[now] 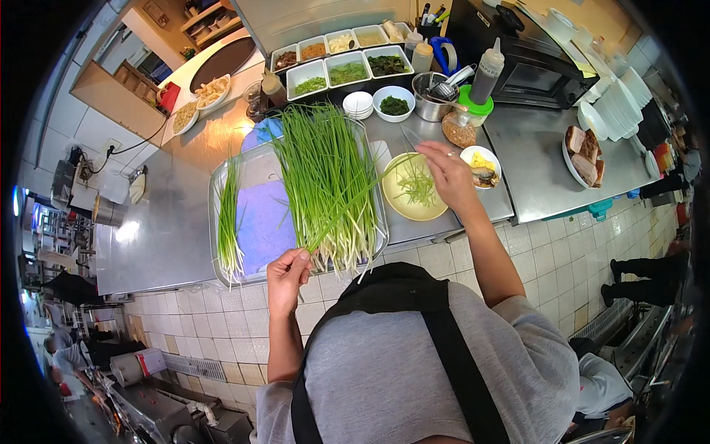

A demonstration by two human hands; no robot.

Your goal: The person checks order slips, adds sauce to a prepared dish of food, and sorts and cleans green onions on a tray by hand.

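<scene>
Watching from beside the worker, through the head view, I see a big bundle of green onions (325, 170) lying in a metal tray (214, 214) on the steel tabletop (163, 200). A thinner bundle (228, 214) lies along the tray's left side, with a bluish-purple liner (262, 214) showing between the two.

The left hand (288, 277), at the tray's near edge, has thumb and fingers pinching a green-onion stalk (342, 214) near its lower end. The right hand (450, 174) hangs over a yellow bowl (433, 211) with its fingers drawn together near the stalk's far end; whether they grip its tip or something else, I cannot tell. Thin green scraps (420, 189) lie in the bowl.

As for trouble, I'd say a hard tug between the hands could snap or bruise the stalk — it is slender and held only at its lower end for certain. Scraps might miss the bowl if the right hand strays sideways. The bowl sits near the tabletop's front edge, so a careless forearm could tip it. The pale ends reach the tray's near rim, where the worker's clothing could snag them and drag some out.

Both bundles have their long axes running away from the worker, leafy tops far, white ends near. The held stalk breaks that pattern — it slants across the big bundle, from the left hand up and rightward toward the bowl.
</scene>
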